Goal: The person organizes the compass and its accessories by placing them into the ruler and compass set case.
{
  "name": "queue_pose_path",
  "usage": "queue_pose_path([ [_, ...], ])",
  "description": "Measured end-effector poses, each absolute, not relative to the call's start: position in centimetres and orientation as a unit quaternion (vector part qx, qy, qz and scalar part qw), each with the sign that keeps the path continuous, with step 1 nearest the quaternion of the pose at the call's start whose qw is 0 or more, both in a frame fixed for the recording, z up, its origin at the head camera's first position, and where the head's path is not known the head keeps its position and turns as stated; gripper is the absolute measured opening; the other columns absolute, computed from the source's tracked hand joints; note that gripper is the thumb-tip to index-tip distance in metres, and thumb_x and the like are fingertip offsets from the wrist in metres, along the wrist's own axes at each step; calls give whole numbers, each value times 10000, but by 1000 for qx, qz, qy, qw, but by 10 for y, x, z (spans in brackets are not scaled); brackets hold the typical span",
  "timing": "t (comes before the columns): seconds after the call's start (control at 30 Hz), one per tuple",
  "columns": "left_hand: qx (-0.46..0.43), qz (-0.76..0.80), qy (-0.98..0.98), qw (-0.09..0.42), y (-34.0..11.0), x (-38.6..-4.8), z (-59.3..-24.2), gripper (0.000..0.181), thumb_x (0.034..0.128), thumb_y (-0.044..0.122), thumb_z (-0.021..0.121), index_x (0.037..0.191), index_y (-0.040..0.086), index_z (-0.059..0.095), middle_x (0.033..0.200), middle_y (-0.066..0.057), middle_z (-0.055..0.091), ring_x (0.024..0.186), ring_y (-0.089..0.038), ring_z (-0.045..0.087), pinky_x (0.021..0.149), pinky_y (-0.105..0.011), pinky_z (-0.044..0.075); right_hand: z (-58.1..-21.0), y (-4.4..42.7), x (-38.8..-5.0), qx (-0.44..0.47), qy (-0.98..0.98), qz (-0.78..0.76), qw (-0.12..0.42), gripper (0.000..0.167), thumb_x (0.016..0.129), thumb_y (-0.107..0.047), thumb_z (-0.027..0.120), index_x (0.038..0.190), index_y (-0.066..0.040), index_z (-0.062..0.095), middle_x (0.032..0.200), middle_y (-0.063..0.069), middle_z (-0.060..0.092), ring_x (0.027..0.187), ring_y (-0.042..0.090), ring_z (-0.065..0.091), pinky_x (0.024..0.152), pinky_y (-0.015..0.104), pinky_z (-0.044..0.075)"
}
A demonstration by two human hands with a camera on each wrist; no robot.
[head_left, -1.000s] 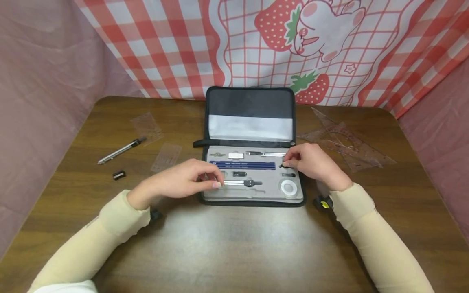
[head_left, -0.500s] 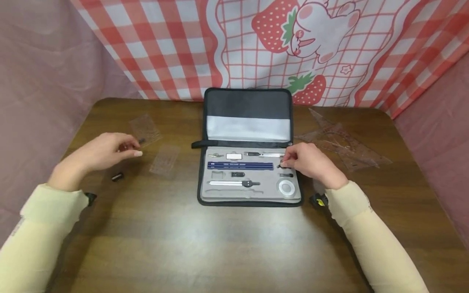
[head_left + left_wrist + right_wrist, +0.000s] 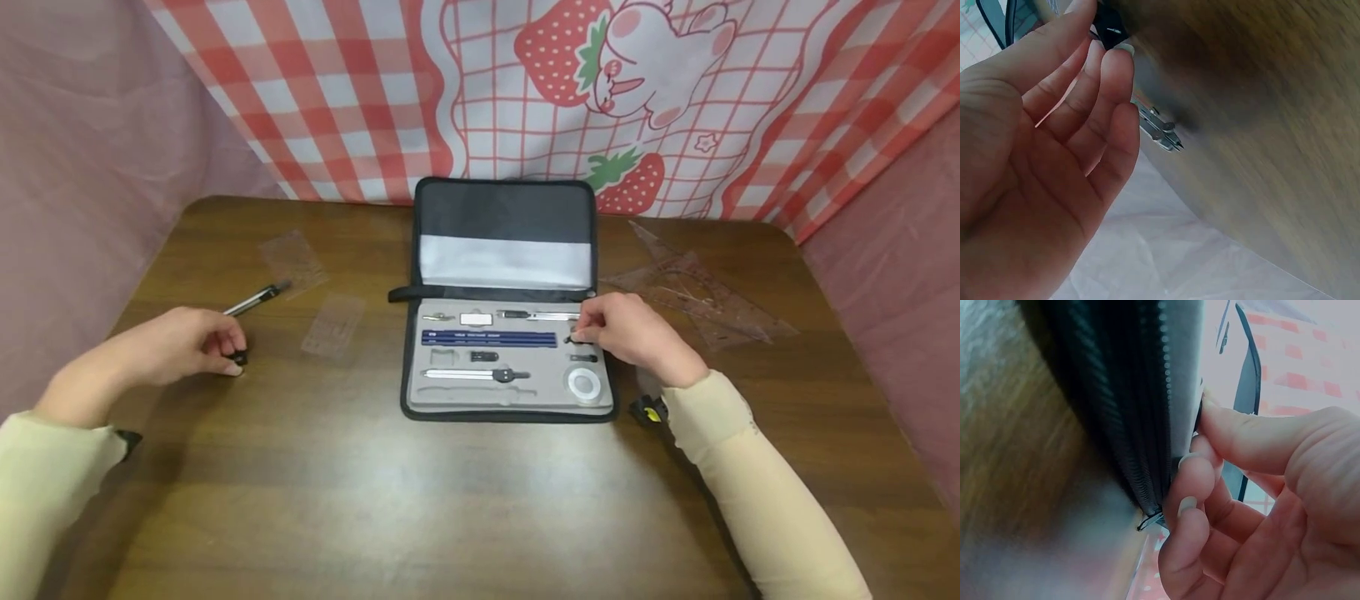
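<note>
The left hand (image 3: 161, 346) pinches a small black sharpener (image 3: 238, 357) between thumb and fingers at the table's left; the left wrist view shows this black piece (image 3: 1110, 28) at the fingertips. Beyond the hand lies a silver and black compass (image 3: 258, 297). The right hand (image 3: 637, 337) is at the right side of the open black case (image 3: 510, 417), its thumb and fingers pinching a small dark piece (image 3: 572, 335) at the grey tray. In the right wrist view the right hand (image 3: 1241, 487) meets the case's edge, and its fingertips partly hide that piece.
The grey tray holds blue pencils (image 3: 487, 338), a white eraser (image 3: 476, 319), a second compass (image 3: 476, 375) and a round white disc (image 3: 583, 384). Clear templates (image 3: 333, 327) lie left of the case, clear set squares (image 3: 697, 292) to its right. A checked cloth (image 3: 360, 100) hangs behind.
The left hand has left the compass in the case, moved far left past the loose compass and taken hold of the sharpener. The right hand has stayed at the tray's right side.
</note>
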State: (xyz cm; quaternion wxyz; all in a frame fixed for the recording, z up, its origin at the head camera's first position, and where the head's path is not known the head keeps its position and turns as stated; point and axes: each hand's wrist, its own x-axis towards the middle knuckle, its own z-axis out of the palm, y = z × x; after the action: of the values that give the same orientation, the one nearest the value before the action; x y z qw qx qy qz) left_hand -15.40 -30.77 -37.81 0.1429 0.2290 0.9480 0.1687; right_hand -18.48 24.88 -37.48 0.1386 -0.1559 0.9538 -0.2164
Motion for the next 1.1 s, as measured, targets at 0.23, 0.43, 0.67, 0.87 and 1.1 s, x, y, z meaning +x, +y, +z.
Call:
queue_pose_path([
  [0.23,269,160,943,108,-291,-155,-368,186,806,91,832,920,125,689,821,99,619,757,-64,591,671,-288,517,-373,250,-185,-153,954,-217,139,94,928,-123,719,836,-107,713,763,46,597,700,218,498,594,341,388],
  [0.43,333,186,923,46,-242,-160,-352,173,835,42,791,972,109,707,895,56,655,818,-100,632,691,-342,545,-371,253,-186,-157,954,-218,131,110,919,-122,730,814,-108,701,699,38,558,658,213,472,570,339,366],
  [0.67,382,214,899,16,-161,-161,-352,172,846,68,779,1004,81,711,928,14,666,822,-108,636,708,-315,543,-371,254,-185,-153,953,-221,137,99,930,-115,715,832,-105,704,732,44,578,667,216,482,572,339,376],
  [0.87,410,203,889,6,-108,-162,-359,105,836,98,781,897,131,701,902,41,636,756,-112,595,668,-288,518,-374,252,-185,-154,954,-221,131,99,925,-111,720,827,-112,702,719,37,580,667,213,487,583,340,384],
  [1.1,425,172,888,-17,-90,-162,-378,101,841,131,782,796,169,699,852,66,635,742,-108,590,677,-328,526,-377,250,-184,-149,952,-228,138,95,928,-120,718,836,-114,696,766,51,601,697,221,507,603,343,402],
])
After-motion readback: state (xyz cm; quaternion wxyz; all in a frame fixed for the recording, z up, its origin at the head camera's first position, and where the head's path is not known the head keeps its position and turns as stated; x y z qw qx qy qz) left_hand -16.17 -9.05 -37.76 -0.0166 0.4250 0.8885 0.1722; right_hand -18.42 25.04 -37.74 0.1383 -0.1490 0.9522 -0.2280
